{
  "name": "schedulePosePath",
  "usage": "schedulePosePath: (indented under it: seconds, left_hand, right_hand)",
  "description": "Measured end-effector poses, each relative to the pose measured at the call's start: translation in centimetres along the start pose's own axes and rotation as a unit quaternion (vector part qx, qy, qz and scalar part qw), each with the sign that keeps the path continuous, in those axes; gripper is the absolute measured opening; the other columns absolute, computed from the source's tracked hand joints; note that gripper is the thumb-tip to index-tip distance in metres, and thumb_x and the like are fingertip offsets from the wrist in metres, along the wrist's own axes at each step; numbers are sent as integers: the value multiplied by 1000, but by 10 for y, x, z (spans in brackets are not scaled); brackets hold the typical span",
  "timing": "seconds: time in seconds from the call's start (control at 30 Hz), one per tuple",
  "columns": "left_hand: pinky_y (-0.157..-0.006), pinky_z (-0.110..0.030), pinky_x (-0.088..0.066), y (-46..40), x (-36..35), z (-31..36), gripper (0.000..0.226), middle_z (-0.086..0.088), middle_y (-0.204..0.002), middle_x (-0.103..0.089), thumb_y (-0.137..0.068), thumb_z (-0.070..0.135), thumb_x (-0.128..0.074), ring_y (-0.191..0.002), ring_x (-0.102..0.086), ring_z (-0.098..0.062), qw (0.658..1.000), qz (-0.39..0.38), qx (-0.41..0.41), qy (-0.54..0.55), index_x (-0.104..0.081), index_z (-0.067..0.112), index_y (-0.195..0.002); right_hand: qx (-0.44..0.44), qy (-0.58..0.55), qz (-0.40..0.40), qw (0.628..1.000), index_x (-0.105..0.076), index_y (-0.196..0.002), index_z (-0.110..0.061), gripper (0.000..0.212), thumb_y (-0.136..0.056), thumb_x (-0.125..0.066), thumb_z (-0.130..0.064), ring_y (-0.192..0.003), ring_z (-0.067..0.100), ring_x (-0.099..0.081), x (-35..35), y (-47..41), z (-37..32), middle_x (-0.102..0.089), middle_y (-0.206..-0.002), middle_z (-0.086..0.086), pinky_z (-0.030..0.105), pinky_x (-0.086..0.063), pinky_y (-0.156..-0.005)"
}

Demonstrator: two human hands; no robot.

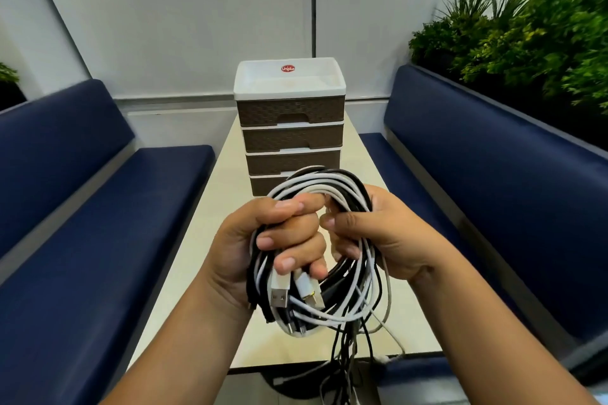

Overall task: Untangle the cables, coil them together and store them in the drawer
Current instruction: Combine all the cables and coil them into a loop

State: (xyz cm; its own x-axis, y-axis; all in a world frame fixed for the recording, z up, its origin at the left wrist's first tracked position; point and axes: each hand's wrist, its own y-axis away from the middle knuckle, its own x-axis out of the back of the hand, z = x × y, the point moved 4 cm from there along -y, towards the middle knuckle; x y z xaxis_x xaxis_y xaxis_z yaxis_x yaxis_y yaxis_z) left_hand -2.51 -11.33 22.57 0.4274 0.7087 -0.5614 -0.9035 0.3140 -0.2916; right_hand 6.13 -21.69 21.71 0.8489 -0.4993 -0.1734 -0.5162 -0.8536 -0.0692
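Observation:
A coil of black and white cables (324, 184) hangs in the air above the near half of the table. My left hand (263, 240) grips the coil's left side, with the USB plugs (279, 296) sticking out below its fingers. My right hand (378, 230) grips the coil's right side. Loose cable ends (345, 348) trail down past the table's near edge. The drawer unit (291, 128), brown fronts under a white top, stands on the table behind the coil with all its visible drawers closed; the coil hides part of the lowest drawer.
A narrow cream table (214, 214) runs away from me between two dark blue benches (115, 207) (493, 174). Green plants (526, 36) fill a planter behind the right bench. A white wall stands behind the drawer unit.

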Motion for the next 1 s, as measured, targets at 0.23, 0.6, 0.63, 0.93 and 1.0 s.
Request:
schedulePosePath:
  seconds: [0.23, 0.6, 0.63, 0.93, 1.0]
  left_hand:
    - [-85, -41, -52, 2, 19, 7, 22, 8, -59, -54, -78, 19, -75, -65, -59, -15, 992, -17, 88, -92, -56, 13, -88]
    - [-93, -43, -53, 2, 42, 1, 18, -9, -70, -64, -73, 19, -69, -83, -68, -26, 966, 174, 40, -190, -64, 3, -78]
    - [-86, -41, -55, 2, 40, -1, 22, -4, -58, -53, -75, 22, -67, -69, -64, -22, 972, 163, 37, -168, -56, 5, -67]
    - [-59, -28, -54, -16, 25, 14, 42, 9, -44, -32, -83, 17, -59, -41, -40, -5, 982, 162, 96, -12, -25, 24, -61]
    - [-58, -27, -54, -18, 25, 23, 37, 9, -44, -32, -86, 16, -55, -42, -40, -5, 983, 164, 83, 17, -30, 24, -60]
  right_hand:
    - [28, 115, 130, 984, -62, -87, -4, 7, -87, -63, 3, -38, 12, -34, 3, -8, -2, -43, -50, 0, 25, -32, -43]
    - [29, 180, 218, 959, -61, -73, -14, 18, -83, -65, 1, -43, 18, -33, 12, -15, -5, -39, -53, 6, 33, -30, -47]
    - [32, 174, 208, 962, -62, -79, -8, 11, -84, -65, 1, -44, 18, -33, 12, -16, -5, -38, -56, 9, 31, -30, -46]
    - [62, -44, 5, 997, -63, -105, -10, 53, -72, -80, -47, -68, 23, -63, 28, -7, 28, -64, -80, 9, 35, -53, -64]
    - [42, -42, -13, 998, -62, -108, -7, 60, -70, -80, -49, -79, 26, -66, 31, 0, 53, -68, -88, 11, 35, -56, -72]
